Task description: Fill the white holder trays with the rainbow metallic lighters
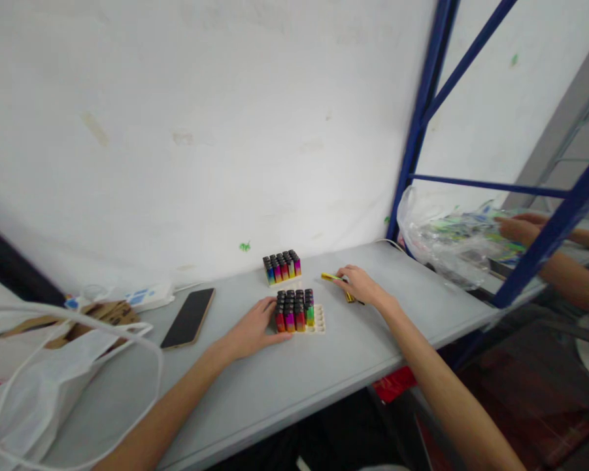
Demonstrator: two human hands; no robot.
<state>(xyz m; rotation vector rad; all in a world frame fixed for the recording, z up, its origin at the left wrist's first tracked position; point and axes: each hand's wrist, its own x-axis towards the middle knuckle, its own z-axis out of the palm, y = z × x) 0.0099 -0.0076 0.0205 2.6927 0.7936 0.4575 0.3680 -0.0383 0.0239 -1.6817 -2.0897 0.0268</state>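
A white tray (319, 320) holds several rows of colourful lighters (294, 311) with black tops, and empty slots show along its right side. My left hand (255, 326) curls around the tray's left end, thumb at the front corner and fingers behind. Farther right, my right hand (357, 284) rests low over the table with its fingers bent together. A yellow lighter (330, 277) sticks out to the left at its fingertips. Under the palm lies another yellow lighter (350, 297), partly covered by the hand.
Behind stands a second tray of lighters (283, 268). A phone (189, 318) lies left, beside a white plastic bag (44, 392) and cable. At right are a blue metal frame (416, 131), a clear bag (436, 242) and another person's hands (524, 230).
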